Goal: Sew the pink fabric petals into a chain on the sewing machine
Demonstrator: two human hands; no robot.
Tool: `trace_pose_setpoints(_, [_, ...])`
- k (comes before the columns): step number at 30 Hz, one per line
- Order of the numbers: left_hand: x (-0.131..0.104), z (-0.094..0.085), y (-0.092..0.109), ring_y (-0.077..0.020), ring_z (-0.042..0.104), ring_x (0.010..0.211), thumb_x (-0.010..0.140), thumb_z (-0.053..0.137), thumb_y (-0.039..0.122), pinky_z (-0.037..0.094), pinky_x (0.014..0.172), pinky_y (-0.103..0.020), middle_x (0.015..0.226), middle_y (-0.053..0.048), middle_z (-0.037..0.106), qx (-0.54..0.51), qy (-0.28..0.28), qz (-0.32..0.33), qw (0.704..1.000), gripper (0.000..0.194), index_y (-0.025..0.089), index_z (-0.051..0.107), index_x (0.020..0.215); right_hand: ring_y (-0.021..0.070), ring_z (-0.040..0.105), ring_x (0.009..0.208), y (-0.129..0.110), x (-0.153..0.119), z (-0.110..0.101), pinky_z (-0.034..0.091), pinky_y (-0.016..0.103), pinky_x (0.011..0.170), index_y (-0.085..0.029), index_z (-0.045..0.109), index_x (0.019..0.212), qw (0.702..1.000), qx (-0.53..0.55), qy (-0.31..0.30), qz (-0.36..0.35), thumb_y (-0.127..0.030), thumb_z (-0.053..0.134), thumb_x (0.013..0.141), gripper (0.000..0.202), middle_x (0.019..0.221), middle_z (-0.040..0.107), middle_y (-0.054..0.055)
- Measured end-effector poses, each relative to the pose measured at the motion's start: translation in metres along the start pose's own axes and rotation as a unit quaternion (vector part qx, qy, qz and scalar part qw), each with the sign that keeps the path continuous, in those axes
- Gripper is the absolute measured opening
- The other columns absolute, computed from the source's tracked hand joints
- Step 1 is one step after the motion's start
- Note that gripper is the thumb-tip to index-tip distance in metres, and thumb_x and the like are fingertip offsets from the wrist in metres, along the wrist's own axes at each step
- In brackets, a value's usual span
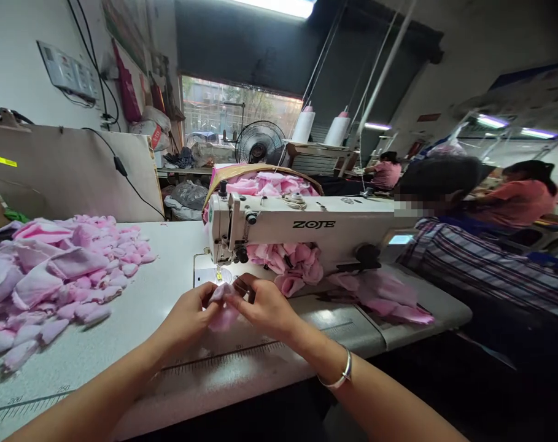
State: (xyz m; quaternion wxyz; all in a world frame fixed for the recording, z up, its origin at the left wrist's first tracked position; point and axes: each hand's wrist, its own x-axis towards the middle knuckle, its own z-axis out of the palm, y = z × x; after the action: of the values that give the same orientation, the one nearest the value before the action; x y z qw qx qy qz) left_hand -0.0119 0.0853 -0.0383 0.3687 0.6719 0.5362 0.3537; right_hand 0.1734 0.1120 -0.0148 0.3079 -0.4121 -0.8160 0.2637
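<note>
Both hands pinch a small pink fabric piece just in front of the needle of a white ZOJE sewing machine. My left hand has the piece's left edge between thumb and fingers. At its right edge, my right hand grips with fingers curled; a silver bangle is on that wrist. The lit presser foot sits just behind the fingertips. Whether the cloth touches the needle plate, I cannot tell. Crumpled pink pieces lie behind the needle, under the machine arm.
A heap of pink pieces covers the table's left side. More pink cloth lies on the right. A full container of pink pieces stands behind the machine. Thread cones, a fan and several people are beyond.
</note>
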Motion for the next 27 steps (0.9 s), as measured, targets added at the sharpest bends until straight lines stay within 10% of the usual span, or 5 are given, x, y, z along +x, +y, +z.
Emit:
trace_pose_setpoints(15, [0.003, 0.006, 0.012, -0.0174, 0.059, 0.072, 0.078, 0.049, 0.051, 0.043, 0.062, -0.026, 0.086, -0.004, 0.068, -0.016, 0.007, -0.051, 0.999, 0.038, 0.018, 0.062, 0.092, 0.0109, 0.055, 0.053, 0.007, -0.004, 0.017, 0.034, 0.022, 0.050, -0.020, 0.053, 0.072, 0.998, 0.026, -0.007, 0.060, -0.031, 0.054, 0.086, 0.018, 0.057, 0.058, -0.003])
trace_pose_setpoints(22, [0.023, -0.014, 0.009, -0.0138, 0.052, 0.057, 0.070, 0.060, 0.042, 0.034, 0.049, -0.023, 0.068, 0.001, 0.063, 0.083, -0.070, -0.104, 0.989, 0.028, 0.018, 0.064, 0.083, 0.0178, 0.065, 0.076, 0.010, -0.014, 0.006, 0.037, 0.027, 0.061, -0.022, 0.058, 0.115, 0.943, -0.281, -0.079, -0.162, -0.023, 0.049, 0.089, 0.027, 0.096, 0.071, 0.005])
trace_pose_setpoints(27, [0.043, -0.025, 0.004, -0.0156, 0.053, 0.060, 0.065, 0.064, 0.028, 0.032, 0.052, -0.024, 0.066, 0.000, 0.061, 0.204, -0.082, -0.100, 0.970, 0.015, 0.017, 0.063, 0.075, 0.0204, 0.063, 0.067, 0.009, -0.009, 0.009, 0.038, 0.030, 0.055, -0.020, 0.055, 0.121, 0.897, -0.368, -0.168, -0.178, -0.019, 0.050, 0.086, 0.036, 0.095, 0.070, 0.006])
